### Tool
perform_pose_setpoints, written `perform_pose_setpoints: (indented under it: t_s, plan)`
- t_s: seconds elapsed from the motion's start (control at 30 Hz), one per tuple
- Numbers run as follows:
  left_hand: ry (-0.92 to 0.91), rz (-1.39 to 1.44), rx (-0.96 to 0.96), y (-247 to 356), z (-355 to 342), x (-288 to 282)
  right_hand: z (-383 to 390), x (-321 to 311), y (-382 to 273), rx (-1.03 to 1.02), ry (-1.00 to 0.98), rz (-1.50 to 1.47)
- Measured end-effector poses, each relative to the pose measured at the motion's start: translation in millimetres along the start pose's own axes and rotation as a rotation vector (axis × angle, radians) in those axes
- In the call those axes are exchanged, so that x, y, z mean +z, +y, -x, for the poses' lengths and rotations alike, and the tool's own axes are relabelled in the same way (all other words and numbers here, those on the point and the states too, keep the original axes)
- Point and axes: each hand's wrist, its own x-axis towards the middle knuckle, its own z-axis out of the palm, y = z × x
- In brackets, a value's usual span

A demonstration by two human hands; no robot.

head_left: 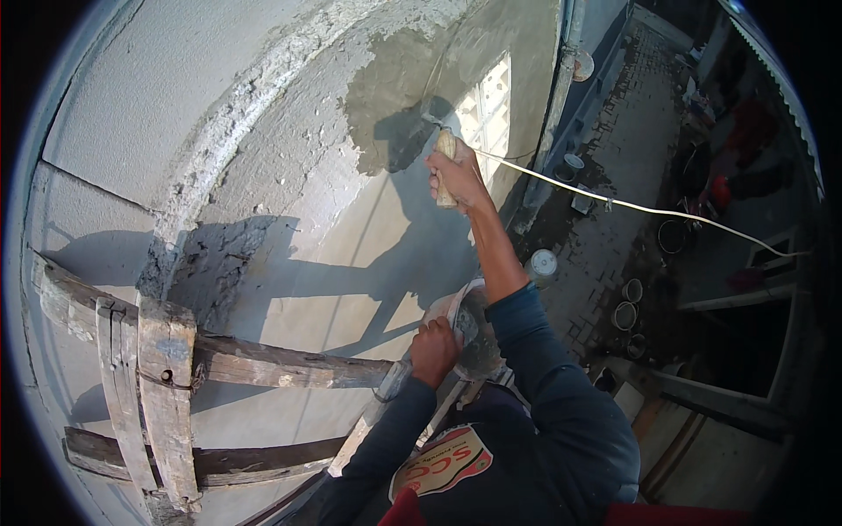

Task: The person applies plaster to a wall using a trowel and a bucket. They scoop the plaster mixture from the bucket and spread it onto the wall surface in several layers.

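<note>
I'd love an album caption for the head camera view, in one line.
Right hand gripping a wooden-handled tool at a patchy, sunlit wall, left hand on a bucket.

Trowel [445,143] before wall [307,180]; bucket [453,309] right of timber frame [167,377]; paved ground [605,175] far right.

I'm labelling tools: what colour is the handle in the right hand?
The handle in the right hand is pale yellowish tan; the head view shows it.

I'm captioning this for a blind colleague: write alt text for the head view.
A person's right hand holds a wooden-handled tool at a wall with a dark grey patch; the left hand holds a bucket by the rim. Weathered timbers stand left, a paved yard right.
</note>
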Motion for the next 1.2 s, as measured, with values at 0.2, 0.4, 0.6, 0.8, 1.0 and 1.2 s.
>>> perform_pose_setpoints:
  t_s: [0.2, 0.4, 0.6, 0.8, 1.0, 1.2]
  plan:
    - [-0.065, 0.019, -0.001, 10, -6, -1, -8, -50, 48, 0.143, 0.125, -0.065]
    - [-0.032, 0.041, -0.013, 2, -2, 0, 22, 15, 38, 0.111, 0.083, 0.024]
    - [0.046, 0.018, 0.018, 4, -2, 3, 39, -14, 45, 0.135, 0.076, -0.133]
    - [0.042, 0.035, -0.001, 2, -1, 6, 13, 25, 32, 0.19, 0.129, 0.076]
    - [0.001, 0.067, -0.022, -1, 1, 3, 48, 29, 31, 0.049, 0.08, -0.014]
    - [0.008, 0.073, 0.005, 7, -5, 4, 31, 11, 73, 0.246, 0.178, -0.022]
